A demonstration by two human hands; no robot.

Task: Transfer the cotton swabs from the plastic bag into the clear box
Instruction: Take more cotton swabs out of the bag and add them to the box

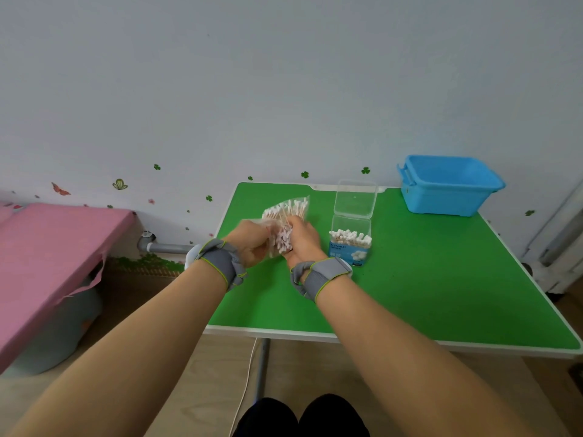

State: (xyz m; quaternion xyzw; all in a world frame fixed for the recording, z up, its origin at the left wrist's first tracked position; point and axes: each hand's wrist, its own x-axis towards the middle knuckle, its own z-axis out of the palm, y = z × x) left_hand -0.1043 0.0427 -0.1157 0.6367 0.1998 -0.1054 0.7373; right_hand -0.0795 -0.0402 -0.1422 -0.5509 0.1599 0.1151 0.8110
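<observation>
My left hand (pixel 252 239) & right hand (pixel 301 238) both pinch plastic bag (pixel 285 212) of cotton swabs (pixel 284 236), beside open clear box (pixel 351 234) w/ swabs.

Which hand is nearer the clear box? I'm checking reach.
Right. The right hand is just beside the clear box; the left hand is farther, beyond the bag.

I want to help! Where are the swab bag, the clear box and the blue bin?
plastic bag (pixel 288 212), head view, upper part full of swabs
clear box (pixel 350 244), head view, front wall
blue bin (pixel 448 197), head view, front wall
</observation>
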